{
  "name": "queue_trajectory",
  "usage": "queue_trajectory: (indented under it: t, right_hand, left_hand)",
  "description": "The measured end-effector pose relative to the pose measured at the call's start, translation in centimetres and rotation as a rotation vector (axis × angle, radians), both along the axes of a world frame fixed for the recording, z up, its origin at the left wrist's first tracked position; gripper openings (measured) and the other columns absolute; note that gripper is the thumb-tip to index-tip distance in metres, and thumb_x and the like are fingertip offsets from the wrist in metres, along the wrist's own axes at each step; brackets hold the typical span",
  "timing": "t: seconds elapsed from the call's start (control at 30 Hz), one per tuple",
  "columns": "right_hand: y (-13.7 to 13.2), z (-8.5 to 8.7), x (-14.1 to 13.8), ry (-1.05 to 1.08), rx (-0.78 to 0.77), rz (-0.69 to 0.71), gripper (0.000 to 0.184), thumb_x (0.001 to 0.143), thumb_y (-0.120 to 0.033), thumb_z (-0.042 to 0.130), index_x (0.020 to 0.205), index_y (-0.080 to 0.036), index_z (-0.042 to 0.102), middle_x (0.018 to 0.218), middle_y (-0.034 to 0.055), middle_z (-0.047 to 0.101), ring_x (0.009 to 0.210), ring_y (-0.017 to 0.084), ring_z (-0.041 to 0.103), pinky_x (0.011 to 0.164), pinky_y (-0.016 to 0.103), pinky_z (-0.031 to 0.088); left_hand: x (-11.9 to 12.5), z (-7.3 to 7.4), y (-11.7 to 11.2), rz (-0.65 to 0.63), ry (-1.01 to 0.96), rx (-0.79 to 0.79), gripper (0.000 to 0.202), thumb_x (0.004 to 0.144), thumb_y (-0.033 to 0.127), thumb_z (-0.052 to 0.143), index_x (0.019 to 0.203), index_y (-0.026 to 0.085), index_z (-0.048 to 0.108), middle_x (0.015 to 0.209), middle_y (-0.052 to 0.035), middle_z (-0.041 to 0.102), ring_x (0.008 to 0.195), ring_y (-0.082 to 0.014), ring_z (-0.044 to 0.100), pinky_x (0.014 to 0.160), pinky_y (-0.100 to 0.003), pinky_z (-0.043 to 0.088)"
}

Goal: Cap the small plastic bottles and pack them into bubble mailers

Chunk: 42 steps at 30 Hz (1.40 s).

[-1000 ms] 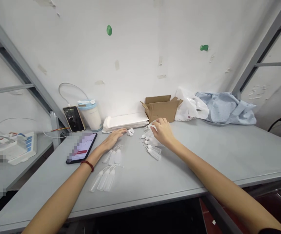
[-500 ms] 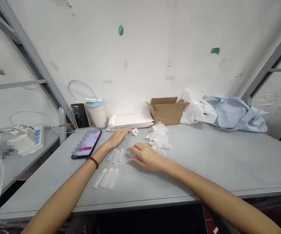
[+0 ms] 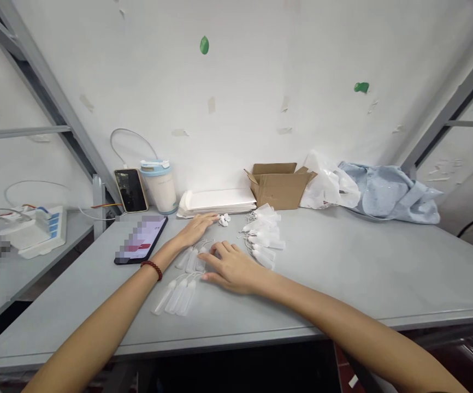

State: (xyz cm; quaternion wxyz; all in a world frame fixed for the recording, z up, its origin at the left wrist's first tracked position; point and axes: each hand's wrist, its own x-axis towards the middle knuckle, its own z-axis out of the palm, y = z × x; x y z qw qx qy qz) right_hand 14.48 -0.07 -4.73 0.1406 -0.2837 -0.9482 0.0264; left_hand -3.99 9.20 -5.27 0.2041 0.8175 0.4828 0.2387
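Observation:
My left hand (image 3: 196, 228) lies flat on the table, its outstretched fingertips beside a small cluster of white pieces (image 3: 224, 220). My right hand (image 3: 233, 266) is low over the table with its fingers spread and bent. Its index finger reaches to the back row of translucent plastic tubes (image 3: 189, 261), partly covering that row; whether it touches them I cannot tell. The thumb points toward the front row of similar tubes (image 3: 175, 297). Thin pale loops come off the tubes' narrow ends. Behind my right hand is a loose pile of such tubes (image 3: 266, 236).
A phone (image 3: 142, 240) lies left of my left hand. Along the wall stand another phone (image 3: 131, 190), a lidded cup (image 3: 159, 188), white flat packets (image 3: 218, 202), an open cardboard box (image 3: 279, 191), a plastic bag (image 3: 329, 183) and blue cloth (image 3: 390, 191). A power strip (image 3: 52, 232) sits far left.
My right hand has moved left and slightly toward me, to the tubes, uncovering more of the pile behind it. My left hand stays by the white pieces. The whole view has shifted slightly.

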Motion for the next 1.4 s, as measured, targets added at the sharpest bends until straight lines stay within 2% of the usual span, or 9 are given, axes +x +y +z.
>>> queue_trajectory:
  t: [0.13,0.23,0.47,0.7,0.97,1.27,1.4]
  right_hand:
    - [0.02,0.01,0.04,0.003,0.002,0.002,0.047,0.091,-0.050,0.031,0.126,-0.021,0.042,0.110,0.0129,0.049,0.096,0.022,0.045,0.082,0.039,0.040]
    - [0.08,0.03,0.12,0.002,0.008,0.009,0.047,0.091,-0.050,0.029,0.125,-0.020,0.043,0.107,0.0127,0.049,0.095,0.022,0.044,0.082,0.039,0.040]
    - [0.20,0.02,0.17,0.009,0.000,0.020,0.042,0.093,-0.046,0.029,0.120,-0.020,0.046,0.097,0.0096,0.050,0.087,0.020,0.045,0.079,0.036,0.040]
    - [0.36,0.01,0.38,0.027,-0.021,0.050,0.033,0.095,-0.039,0.030,0.112,-0.019,0.049,0.092,0.0070,0.052,0.084,0.018,0.049,0.076,0.033,0.039]
    - [0.46,-0.23,0.40,0.022,-0.009,0.050,0.030,0.095,-0.038,0.032,0.107,-0.019,0.052,0.091,0.0066,0.052,0.082,0.016,0.049,0.075,0.031,0.038]
    - [0.58,-0.05,0.68,-0.029,-0.023,0.002,0.033,0.094,-0.040,0.033,0.104,-0.020,0.056,0.085,0.0064,0.055,0.079,0.017,0.051,0.074,0.031,0.036]
    - [0.68,0.18,0.91,-0.044,-0.038,-0.011,0.033,0.093,-0.042,0.035,0.103,-0.019,0.057,0.083,0.0070,0.057,0.079,0.018,0.053,0.075,0.031,0.036]
  left_hand:
    - [-0.09,-0.41,0.23,-0.001,0.036,0.009,0.048,0.088,0.030,0.024,0.124,0.020,0.054,0.139,-0.0028,0.044,0.129,-0.0176,0.033,0.109,-0.037,0.020]
    - [-0.14,-0.50,0.28,-0.003,0.044,0.012,0.048,0.088,0.030,0.025,0.125,0.018,0.053,0.139,-0.0037,0.044,0.129,-0.0177,0.033,0.109,-0.036,0.020]
    - [0.09,-0.20,0.11,0.012,-0.007,0.029,0.045,0.088,0.030,0.026,0.118,0.021,0.059,0.132,-0.0022,0.051,0.124,-0.0187,0.039,0.108,-0.037,0.024]
    - [0.17,-0.25,0.08,0.029,-0.052,0.032,0.045,0.088,0.032,0.027,0.114,0.021,0.061,0.129,-0.0034,0.052,0.122,-0.0202,0.042,0.107,-0.036,0.026]
    - [0.08,-0.26,-0.09,0.027,0.045,-0.010,0.047,0.091,0.039,0.025,0.126,0.024,0.052,0.141,-0.0019,0.041,0.130,-0.0216,0.031,0.109,-0.041,0.018]
    - [0.07,-0.26,0.03,-0.007,0.069,0.035,0.048,0.092,0.034,0.020,0.117,0.022,0.059,0.131,-0.0027,0.051,0.124,-0.0191,0.039,0.107,-0.038,0.022]
    - [0.15,-0.14,-0.13,0.016,0.040,0.024,0.049,0.092,0.036,0.019,0.120,0.024,0.057,0.134,-0.0017,0.049,0.125,-0.0197,0.036,0.108,-0.039,0.021]
